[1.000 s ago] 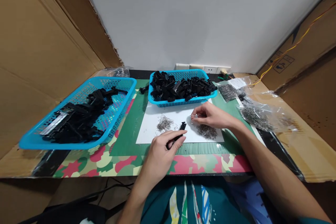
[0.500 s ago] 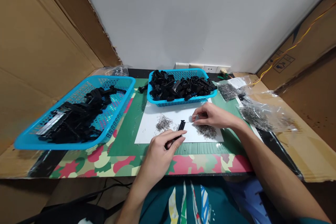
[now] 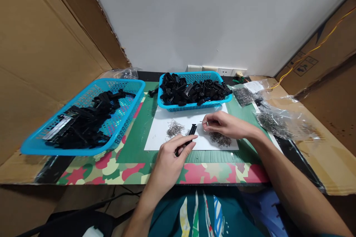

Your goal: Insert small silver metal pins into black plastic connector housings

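Observation:
My left hand (image 3: pixel 174 152) is closed around a narrow black plastic part (image 3: pixel 192 129), its slotted far end sticking up past the fingers. To the right, my right hand (image 3: pixel 222 124) pinches a thin metal pin (image 3: pixel 204 122) that points left, toward the black part but apart from it. Beneath my right hand lies a pile of small dark metal pieces (image 3: pixel 220 140), partly covered by it. Another pile of fine bent wire pieces (image 3: pixel 175 129) sits left of the black part. Both piles rest on a white sheet (image 3: pixel 152 141).
A blue basket (image 3: pixel 194 108) heaped with black parts stands behind the sheet. On the left is a larger blue basket (image 3: pixel 126 127) of black parts. Clear bags of metal pieces (image 3: pixel 271 123) lie at right. Cardboard walls (image 3: pixel 47 44) flank the table.
The view has shifted slightly. My right hand's fingers have turned a little, and the pin shows slightly further left of them. My left hand still grips the black part.

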Demonstrator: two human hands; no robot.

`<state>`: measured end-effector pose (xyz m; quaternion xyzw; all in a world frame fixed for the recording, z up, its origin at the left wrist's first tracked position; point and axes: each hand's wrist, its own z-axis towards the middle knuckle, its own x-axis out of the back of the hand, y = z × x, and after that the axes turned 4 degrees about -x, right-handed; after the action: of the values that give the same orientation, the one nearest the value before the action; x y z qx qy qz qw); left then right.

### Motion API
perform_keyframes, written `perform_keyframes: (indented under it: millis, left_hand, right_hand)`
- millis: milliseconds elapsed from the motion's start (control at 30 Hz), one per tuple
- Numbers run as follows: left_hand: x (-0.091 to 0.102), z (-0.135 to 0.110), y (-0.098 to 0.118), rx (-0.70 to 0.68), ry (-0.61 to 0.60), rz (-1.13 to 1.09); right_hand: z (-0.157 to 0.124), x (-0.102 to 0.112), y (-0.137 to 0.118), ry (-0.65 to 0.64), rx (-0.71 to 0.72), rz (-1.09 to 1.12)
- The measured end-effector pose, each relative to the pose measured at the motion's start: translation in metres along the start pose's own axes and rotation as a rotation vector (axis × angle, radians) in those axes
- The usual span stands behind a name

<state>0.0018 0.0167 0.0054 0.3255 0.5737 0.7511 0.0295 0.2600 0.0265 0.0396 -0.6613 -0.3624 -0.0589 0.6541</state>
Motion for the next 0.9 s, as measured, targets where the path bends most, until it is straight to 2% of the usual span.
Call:
perform_keyframes:
  millis: [133,333,433,567,733,900]
  left_hand:
    - [0.0,0.002,0.005,-0.01,0.051,-0.03]
    - [0.001,0.003,0.007,-0.009,0.039,-0.108]
    - [0.0,0.002,0.003,0.02,0.057,-0.167]
    - [0.001,0.002,0.0,0.052,0.1,-0.222]
    - [0.004,0.002,0.003,0.076,0.149,-0.275]
    - [0.006,0.0,0.006,0.081,0.145,-0.295]
  right_hand:
    - [-0.001,-0.009,-0.012,-0.036,0.055,0.178]
    - [0.005,-0.034,-0.023,0.04,0.118,0.184]
    - [0.007,-0.044,-0.023,0.153,0.155,0.069]
    - [0.008,-0.054,-0.021,0.318,0.291,-0.152]
    - [0.007,-0.062,-0.016,0.367,0.456,-0.309]
    - [0.007,-0.063,-0.012,0.431,0.553,-0.483]
